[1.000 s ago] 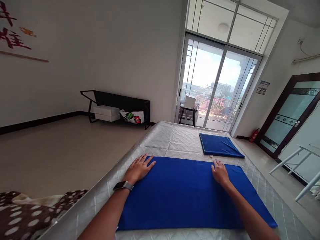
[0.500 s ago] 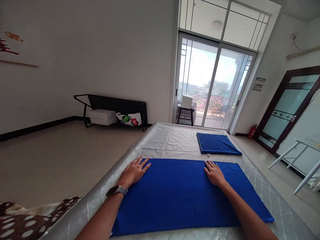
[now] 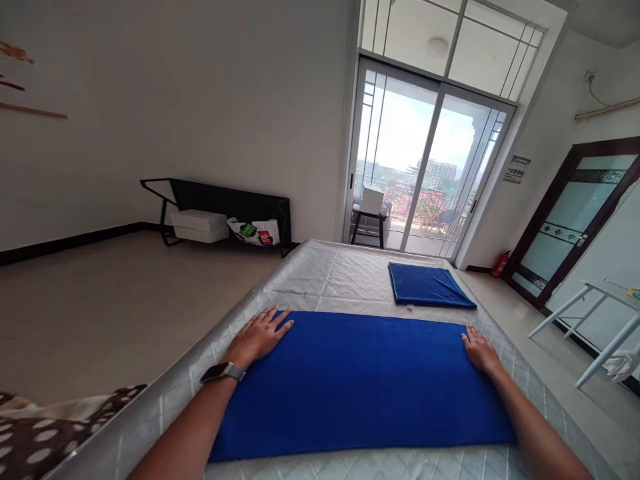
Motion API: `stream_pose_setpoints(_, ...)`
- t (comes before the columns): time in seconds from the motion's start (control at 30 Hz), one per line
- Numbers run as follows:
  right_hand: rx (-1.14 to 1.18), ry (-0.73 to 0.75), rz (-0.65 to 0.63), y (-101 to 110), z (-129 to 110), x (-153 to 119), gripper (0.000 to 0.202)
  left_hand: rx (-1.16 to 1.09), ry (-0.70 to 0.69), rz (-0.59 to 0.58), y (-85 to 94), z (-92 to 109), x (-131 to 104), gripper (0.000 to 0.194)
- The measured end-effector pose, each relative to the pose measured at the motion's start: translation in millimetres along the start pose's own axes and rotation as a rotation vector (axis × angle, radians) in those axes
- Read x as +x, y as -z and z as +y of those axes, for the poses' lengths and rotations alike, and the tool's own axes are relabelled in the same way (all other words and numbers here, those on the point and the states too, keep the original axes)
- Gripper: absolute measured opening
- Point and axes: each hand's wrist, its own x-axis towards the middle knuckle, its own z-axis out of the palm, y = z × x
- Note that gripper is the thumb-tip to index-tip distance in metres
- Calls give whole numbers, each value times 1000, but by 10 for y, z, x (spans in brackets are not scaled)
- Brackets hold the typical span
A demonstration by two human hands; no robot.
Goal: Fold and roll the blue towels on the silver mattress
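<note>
A blue cloth [image 3: 365, 387], folded into a long flat rectangle, lies across the quilted pale mattress [image 3: 325, 273]. My left hand [image 3: 260, 335] rests flat on its far left corner, fingers spread, with a watch [image 3: 223, 372] on the wrist. At the far right corner, my right hand [image 3: 481, 348] lies flat over the cloth's edge, fingers stretched out. Neither hand grips anything. Beyond the cloth, a second folded blue cloth [image 3: 430, 285] sits on the mattress with a small white tag on its near edge.
A brown polka-dot fabric [image 3: 45, 433] is at the lower left. Against the wall stands a black-framed rack [image 3: 225, 203] with white boxes [image 3: 199, 225] and a printed bag [image 3: 254, 232]. A white-legged table [image 3: 607, 333] stands to the right, near a fire extinguisher [image 3: 500, 264].
My right hand has slid right across the cloth, from its upper middle to the far right corner. My left hand keeps its place on the left corner. The view has shifted slightly.
</note>
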Motion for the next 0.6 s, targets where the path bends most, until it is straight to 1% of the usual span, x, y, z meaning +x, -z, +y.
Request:
stream_pose_setpoints(0.13, 11, 17, 12, 68, -132, 3, 34, -6, 26, 14, -10, 25, 9, 62)
stream_pose_setpoints(0.2, 19, 40, 17, 95, -303, 0, 37, -8, 43, 10, 9, 58, 3, 62)
stream_pose_setpoints(0.23, 22, 55, 20, 103, -433, -14, 38, -9, 51, 6, 24, 76, -3, 62)
stream_pose_setpoints(0.27, 26, 80, 21, 105, -598, -42, 38, -14, 57, 2, 42, 94, -12, 62)
stream_pose_setpoints(0.33, 46, 167, 18, 90, -1031, -153, 39, -29, 67, -12, 83, 129, -34, 63)
stream_pose_setpoints(0.4, 121, 349, -2, 45, -1561, -339, 46, -45, 75, -24, 125, 158, -59, 63)
stream_pose_setpoints(0.5, 237, 615, -72, -66, -2329, -676, 51, -44, 84, -38, 166, 183, -83, 63)
stream_pose_setpoints(0.57, 270, 715, -134, -143, -2686, -851, 54, -25, 71, -35, 165, 181, -85, 62)
stream_pose_setpoints(0.6, 274, 740, -169, -175, -2798, -905, 55, -15, 63, -29, 158, 175, -82, 61)
